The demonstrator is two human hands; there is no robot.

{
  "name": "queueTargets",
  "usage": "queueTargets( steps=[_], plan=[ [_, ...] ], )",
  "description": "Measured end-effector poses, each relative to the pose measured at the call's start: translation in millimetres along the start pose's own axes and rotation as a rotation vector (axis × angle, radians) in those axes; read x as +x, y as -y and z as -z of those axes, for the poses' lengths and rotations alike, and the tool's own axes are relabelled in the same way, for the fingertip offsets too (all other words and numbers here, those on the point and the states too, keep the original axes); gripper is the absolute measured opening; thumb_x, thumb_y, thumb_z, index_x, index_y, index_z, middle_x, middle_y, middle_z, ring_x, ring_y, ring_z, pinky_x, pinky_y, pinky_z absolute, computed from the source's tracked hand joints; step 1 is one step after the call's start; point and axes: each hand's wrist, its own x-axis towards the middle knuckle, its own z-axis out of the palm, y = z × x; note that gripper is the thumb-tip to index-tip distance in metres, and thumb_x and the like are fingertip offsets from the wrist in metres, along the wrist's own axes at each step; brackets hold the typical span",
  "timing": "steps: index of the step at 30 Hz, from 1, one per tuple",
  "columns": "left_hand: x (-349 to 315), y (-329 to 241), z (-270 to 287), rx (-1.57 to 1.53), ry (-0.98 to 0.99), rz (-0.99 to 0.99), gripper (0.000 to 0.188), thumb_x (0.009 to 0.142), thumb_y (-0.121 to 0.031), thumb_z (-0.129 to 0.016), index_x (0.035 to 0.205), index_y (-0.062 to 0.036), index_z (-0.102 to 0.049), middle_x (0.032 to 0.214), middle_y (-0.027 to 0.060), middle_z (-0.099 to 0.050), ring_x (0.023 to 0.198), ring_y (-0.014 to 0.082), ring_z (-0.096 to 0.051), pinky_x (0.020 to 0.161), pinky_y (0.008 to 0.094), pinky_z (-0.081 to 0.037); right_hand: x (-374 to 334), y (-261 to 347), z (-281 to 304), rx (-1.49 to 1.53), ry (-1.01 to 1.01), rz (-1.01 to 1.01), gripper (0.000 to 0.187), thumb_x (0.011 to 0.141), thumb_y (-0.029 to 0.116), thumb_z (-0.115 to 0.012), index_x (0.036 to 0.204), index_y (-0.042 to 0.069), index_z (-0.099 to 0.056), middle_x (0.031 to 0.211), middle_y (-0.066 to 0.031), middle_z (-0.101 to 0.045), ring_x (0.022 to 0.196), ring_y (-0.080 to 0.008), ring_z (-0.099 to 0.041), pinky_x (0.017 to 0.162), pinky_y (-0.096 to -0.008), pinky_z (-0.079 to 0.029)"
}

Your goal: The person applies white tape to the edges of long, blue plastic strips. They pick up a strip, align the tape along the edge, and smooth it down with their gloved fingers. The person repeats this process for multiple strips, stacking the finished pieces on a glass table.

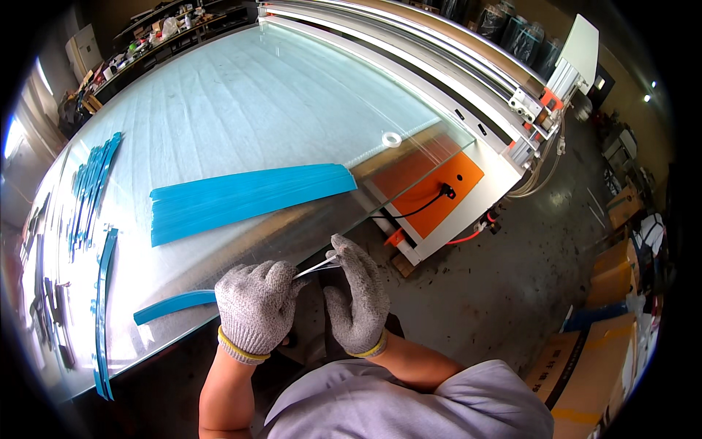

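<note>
Both hands wear grey knit gloves with yellow cuffs. My left hand is closed round a blue strip, whose free end curves out leftward over the glass edge. From the right side of that fist a thin white strip runs up to the fingers of my right hand. The right fingers are stretched out, with the thumb apart, and the white strip's end touches them near the tips. Just beyond the hands, a wide stack of blue strips lies on the glass-topped table.
More blue strips and a bundle of narrow ones lie at the left. A white ring rests on the glass. A machine with rollers and an orange panel borders the table. Cardboard boxes stand at right.
</note>
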Motion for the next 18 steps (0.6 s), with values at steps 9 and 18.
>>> queueTargets(
  steps=[9,18],
  plan=[
    [-0.1,1.0,-0.3,-0.038,-0.012,0.023,0.008,0.08,-0.011,-0.07,0.084,-0.0058,-0.066,0.077,0.0165,-0.066,0.073,0.0415,-0.063,0.065,0.0495,-0.049,-6.3,1.7,-2.4,0.052,-0.047,-0.035,0.059,0.084,-0.006,-0.065,0.142,-0.004,-0.053,0.139,-0.0263,-0.059,0.118,-0.0408,-0.062,0.101,-0.0433,-0.049],
    [-1.0,3.4,-0.8,-0.019,-0.012,0.007,0.01,0.08,-0.013,-0.072,0.084,-0.0067,-0.066,0.077,0.015,-0.066,0.071,0.0397,-0.064,0.065,0.0486,-0.049,-6.4,1.5,-0.8,0.028,-0.037,-0.024,0.06,0.083,-0.006,-0.066,0.142,-0.003,-0.054,0.137,-0.0254,-0.06,0.118,-0.0406,-0.062,0.101,-0.0433,-0.05]
  ],
)
